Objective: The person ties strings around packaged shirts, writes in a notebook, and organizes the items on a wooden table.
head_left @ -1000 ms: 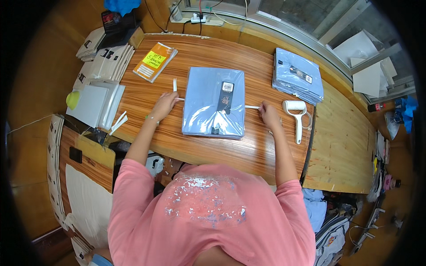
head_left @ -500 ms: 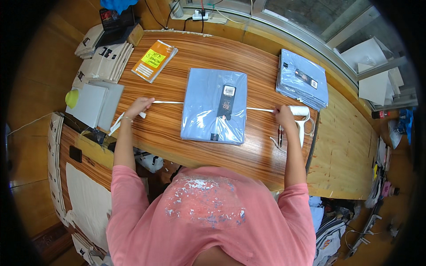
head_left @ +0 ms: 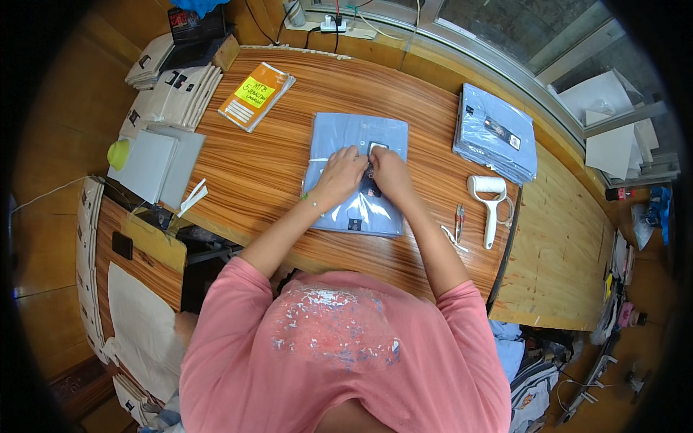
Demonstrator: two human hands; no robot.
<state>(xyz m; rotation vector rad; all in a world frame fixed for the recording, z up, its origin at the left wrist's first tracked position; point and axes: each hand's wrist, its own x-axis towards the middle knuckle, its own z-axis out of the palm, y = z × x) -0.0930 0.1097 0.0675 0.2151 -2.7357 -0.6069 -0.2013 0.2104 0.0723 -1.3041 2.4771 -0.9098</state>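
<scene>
A stack of folded light-blue shirts [head_left: 382, 220] in clear plastic lies on the wooden table in front of me. Across its left side runs a white fabric strip [head_left: 316, 159], which passes out of sight under my left hand [head_left: 342, 176]. My right hand [head_left: 390, 173] meets it at the middle of the stack, over the dark label. Both hands are closed, fingertips pinching the strip; its ends are hidden beneath them.
To the right lie a white lint roller [head_left: 490, 189], thread snips [head_left: 459, 220] and strip scraps [head_left: 454, 239]. Another wrapped blue shirt stack [head_left: 498, 119] sits far right. An orange packet [head_left: 250, 92], beige garments [head_left: 184, 97] and a laptop [head_left: 195, 35] are at left.
Both hands have come inward from either side of the shirt stack, bringing the strip ends together over its middle. The right hand has left the lint roller's side.
</scene>
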